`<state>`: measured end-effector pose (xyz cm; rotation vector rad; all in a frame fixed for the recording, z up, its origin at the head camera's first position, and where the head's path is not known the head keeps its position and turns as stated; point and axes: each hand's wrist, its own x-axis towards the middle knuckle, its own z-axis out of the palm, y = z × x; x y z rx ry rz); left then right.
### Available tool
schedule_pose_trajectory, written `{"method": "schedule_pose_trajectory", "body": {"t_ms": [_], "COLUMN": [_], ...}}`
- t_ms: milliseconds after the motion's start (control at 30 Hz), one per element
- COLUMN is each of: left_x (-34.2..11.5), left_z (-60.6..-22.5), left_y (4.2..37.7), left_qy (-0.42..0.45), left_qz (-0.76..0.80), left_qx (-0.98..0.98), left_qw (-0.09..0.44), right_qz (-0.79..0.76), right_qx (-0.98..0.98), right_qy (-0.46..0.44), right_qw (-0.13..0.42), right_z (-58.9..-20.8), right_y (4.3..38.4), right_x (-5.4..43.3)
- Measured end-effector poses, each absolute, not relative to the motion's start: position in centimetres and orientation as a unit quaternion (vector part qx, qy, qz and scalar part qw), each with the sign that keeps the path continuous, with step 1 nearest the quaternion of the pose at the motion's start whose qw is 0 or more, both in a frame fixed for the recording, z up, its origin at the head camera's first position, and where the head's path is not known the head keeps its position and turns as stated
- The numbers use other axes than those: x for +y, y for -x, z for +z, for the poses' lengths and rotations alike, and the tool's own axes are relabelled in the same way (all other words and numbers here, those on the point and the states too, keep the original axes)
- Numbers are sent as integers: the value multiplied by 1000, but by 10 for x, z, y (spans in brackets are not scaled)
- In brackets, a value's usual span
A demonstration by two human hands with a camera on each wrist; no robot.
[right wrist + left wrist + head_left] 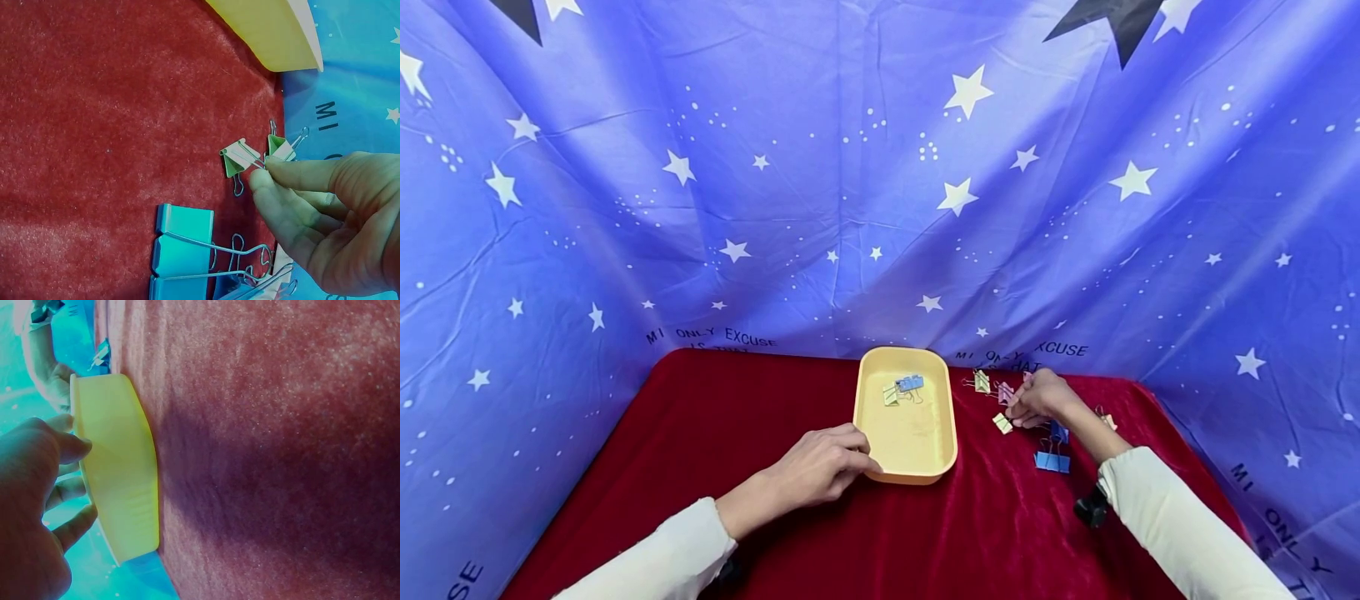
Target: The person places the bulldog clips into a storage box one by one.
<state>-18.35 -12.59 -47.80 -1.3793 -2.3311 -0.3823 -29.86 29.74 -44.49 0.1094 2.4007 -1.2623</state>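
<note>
A yellow plastic tray (917, 446) stands on the red cloth. My left hand (820, 467) holds its near left corner, thumb against the outer wall (122, 475) and fingers at the rim. Inside the tray lie a pale yellow binder clip (891, 396) and a blue binder clip (910, 382). Right of the tray, my right hand (1041, 398) pinches a small yellow binder clip (240, 156) by a wire handle between thumb and index finger. Another yellow binder clip (982, 381) sits just behind it, beside a pink one (1004, 392).
Nearer me than the right hand lies a large blue binder clip (1052, 462), with a darker blue one (1060, 432) behind it. A pale clip (1107, 418) shows past the right wrist. A blue star-print curtain (850, 183) encloses the table's back and sides.
</note>
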Motion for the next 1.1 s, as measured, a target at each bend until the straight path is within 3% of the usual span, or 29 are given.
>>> {"method": "schedule_pose_trajectory", "body": {"t_ms": [300, 1100], "left_x": [-126, -125], "left_z": [-478, -478], "left_y": [184, 183], "left_qy": [494, 490], "left_qz": [-137, -137], "left_qx": [-834, -837], "left_qw": [201, 200], "right_qz": [-442, -556], "right_qx": [877, 811], "right_qy": [-34, -46], "right_qw": [184, 177], "right_z": [-444, -429], "right_y": [298, 302], "right_x": [294, 285]}}
